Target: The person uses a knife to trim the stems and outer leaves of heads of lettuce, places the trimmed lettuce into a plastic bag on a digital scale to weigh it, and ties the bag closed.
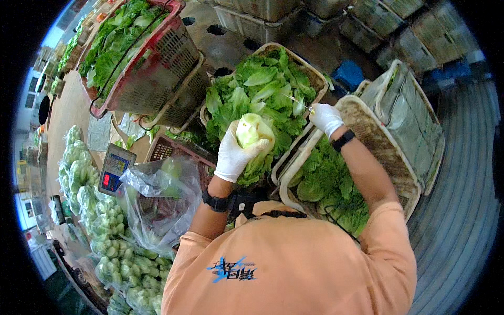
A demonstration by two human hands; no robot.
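A trimmed, pale green head of lettuce point(254, 130) rests in my white-gloved left hand point(236, 155), its fingers wrapped around the sides. My right hand point(326, 118), gloved as well, grips a small knife point(298, 101) by the handle. The thin blade points left, apart from the lettuce head. Below both hands, loose green leaves point(261, 84) fill a pale crate point(319, 79). Closer to my body on the right, another pale crate point(286, 184) contains more leafy lettuce point(331, 181).
A tall red basket point(152, 73) of greens stands at the far left. Nearer are a scale display point(114, 170), a clear plastic bag point(157, 210) over a reddish crate point(202, 163), and bagged vegetables point(86, 199). A tilted crate point(383, 152) and a plastic-lined crate point(407, 113) stand right.
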